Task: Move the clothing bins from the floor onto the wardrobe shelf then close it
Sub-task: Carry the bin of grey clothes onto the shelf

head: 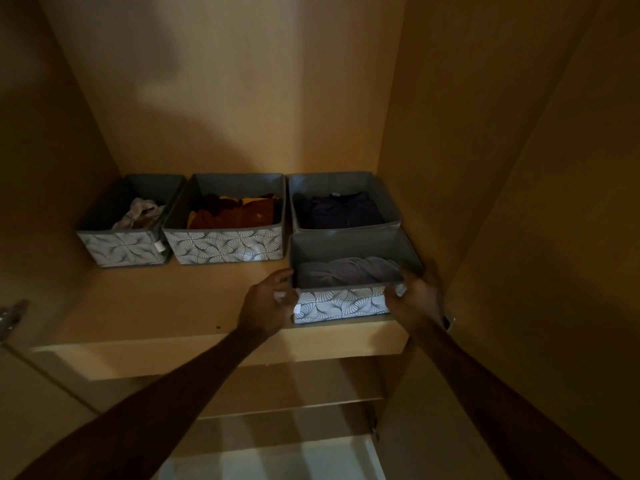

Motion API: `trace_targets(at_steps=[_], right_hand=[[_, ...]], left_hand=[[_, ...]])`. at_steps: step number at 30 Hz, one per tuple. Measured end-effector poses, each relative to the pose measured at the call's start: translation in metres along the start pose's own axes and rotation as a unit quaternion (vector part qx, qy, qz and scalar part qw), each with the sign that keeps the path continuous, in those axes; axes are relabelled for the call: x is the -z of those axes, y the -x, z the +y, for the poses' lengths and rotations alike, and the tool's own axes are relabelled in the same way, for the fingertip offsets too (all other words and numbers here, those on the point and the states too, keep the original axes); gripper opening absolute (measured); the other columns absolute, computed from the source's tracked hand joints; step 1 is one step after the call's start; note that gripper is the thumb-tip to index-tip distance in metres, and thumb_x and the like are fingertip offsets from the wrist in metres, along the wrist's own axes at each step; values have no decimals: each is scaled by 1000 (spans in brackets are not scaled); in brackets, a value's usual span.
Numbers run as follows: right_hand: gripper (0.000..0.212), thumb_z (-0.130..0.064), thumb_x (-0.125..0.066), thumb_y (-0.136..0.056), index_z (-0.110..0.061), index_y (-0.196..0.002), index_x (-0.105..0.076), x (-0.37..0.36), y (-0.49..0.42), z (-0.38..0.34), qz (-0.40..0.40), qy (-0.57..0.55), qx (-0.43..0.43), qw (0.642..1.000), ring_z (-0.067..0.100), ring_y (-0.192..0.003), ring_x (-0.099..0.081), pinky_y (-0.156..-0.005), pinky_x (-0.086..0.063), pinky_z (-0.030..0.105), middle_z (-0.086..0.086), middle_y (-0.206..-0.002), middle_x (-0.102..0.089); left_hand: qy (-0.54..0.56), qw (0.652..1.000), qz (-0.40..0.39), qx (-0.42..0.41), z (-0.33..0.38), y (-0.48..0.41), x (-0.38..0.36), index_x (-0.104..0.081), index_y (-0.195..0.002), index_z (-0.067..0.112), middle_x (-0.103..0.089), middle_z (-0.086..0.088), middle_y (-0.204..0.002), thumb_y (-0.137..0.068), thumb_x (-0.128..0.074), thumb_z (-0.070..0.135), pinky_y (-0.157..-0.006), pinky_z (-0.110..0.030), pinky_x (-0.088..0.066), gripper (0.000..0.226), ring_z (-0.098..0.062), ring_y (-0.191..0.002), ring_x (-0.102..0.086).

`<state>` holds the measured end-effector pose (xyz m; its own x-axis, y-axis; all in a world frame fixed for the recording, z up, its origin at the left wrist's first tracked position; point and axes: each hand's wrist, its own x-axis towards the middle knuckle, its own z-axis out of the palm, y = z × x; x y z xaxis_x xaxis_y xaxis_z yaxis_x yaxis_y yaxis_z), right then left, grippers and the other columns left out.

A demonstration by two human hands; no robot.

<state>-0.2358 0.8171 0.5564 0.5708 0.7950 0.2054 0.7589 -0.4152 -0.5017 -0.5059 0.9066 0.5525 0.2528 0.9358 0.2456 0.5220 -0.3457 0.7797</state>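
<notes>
We clasp the grey-cloth bin by its front corners, left hand and right hand, at the wardrobe shelf front edge; we should push evenly, squaring it against the navy-clothes bin.

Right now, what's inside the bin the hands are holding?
A folded grey cloth fills the front bin, held by the left hand and right hand. Anything beneath the cloth is covered.

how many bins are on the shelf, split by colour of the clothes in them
pale-clothes bin: 1
orange-clothes bin: 1
navy-clothes bin: 1
grey-clothes bin: 1, held by the left hand and right hand
total: 4 bins on the shelf
</notes>
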Motion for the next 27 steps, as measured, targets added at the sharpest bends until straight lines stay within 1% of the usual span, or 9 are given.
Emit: trace_targets(at_steps=[3, 7, 10, 15, 19, 21, 22, 24, 27], right_hand=[[55, -41, -54, -78, -32, -132, -51, 6, -9, -20, 34, 61, 66, 995, 34, -141, -24, -109, -34, 53, 14, -151, -32], [48, -24, -52, -81, -15, -127, -60, 2, -36, -53, 1, -36, 176, 984, 36, -120, -50, -100, -42, 46, 14, -127, -60], [43, -12, -55, -85, -11, -128, -59, -9, -57, -74, -40, -24, 224, 973, 31, -118, -52, -100, -42, 40, 12, -125, -63], [56, -14, -54, -88, -12, -142, -42, -32, -92, -101, -142, 21, 218, 965, 30, -130, -42, -109, -36, 43, 11, -141, -49], [56, -15, -53, -88, -9, -143, -41, -45, -119, -110, -163, 40, 199, 966, 34, -129, -41, -108, -35, 41, 14, -142, -47], [47, -13, -54, -84, -6, -130, -54, -49, -127, -109, -170, 45, 199, 964, 35, -121, -48, -101, -42, 40, 16, -130, -55], [41, -12, -54, -81, -5, -121, -60, -50, -129, -109, -171, 53, 206, 962, 36, -114, -52, -95, -45, 39, 16, -122, -58], [32, -11, -55, -78, -4, -107, -65, -55, -135, -107, -175, 66, 212, 959, 35, -103, -55, -87, -47, 37, 16, -111, -61], [33, -14, -54, -78, -6, -109, -66, -57, -140, -108, -180, 82, 225, 954, 33, -103, -55, -88, -46, 37, 14, -113, -61]], left_hand=[[19, 999, 41, 8, -1, -9, 7, -63, -123, 20, -71, 1, -112, -83, -61, 37, -82, -30, -55, 44, -12, -94, -68], [1, 997, 77, 5, 12, -28, 10, -64, -120, 13, -70, -4, -113, -95, -58, 24, -82, -32, -52, 28, -13, -92, -63], [-9, 997, 68, 26, 16, -45, 9, -61, -125, 18, -69, -5, -119, -98, -52, 26, -90, -37, -51, 30, -20, -103, -64], [-44, 999, -17, 14, 24, -84, 7, -58, -129, 19, -67, -8, -123, -101, -44, 28, -88, -29, -46, 33, -22, -107, -64], [-48, 997, -50, 16, 28, -126, -2, -57, -134, 18, -61, -8, -134, -101, -43, 39, -102, -33, -41, 41, -25, -124, -55], [-47, 995, -83, 28, 29, -141, -7, -65, -120, 19, -66, -9, -123, -101, -42, 43, -93, -30, -41, 38, -26, -117, -58], [-46, 993, -101, 36, 29, -148, -9, -68, -101, 21, -69, -11, -108, -101, -41, 45, -85, -30, -40, 36, -28, -109, -61], [-39, 990, -123, 57, 28, -160, -14, -54, -64, 23, -60, -7, -69, -99, -40, 51, -69, -30, -38, 47, -30, -82, -63], [-41, 986, -134, 84, 23, -170, -21, -45, -53, 21, -45, 1, -54, -96, -42, 58, -63, -30, -36, 57, -20, -60, -51]])
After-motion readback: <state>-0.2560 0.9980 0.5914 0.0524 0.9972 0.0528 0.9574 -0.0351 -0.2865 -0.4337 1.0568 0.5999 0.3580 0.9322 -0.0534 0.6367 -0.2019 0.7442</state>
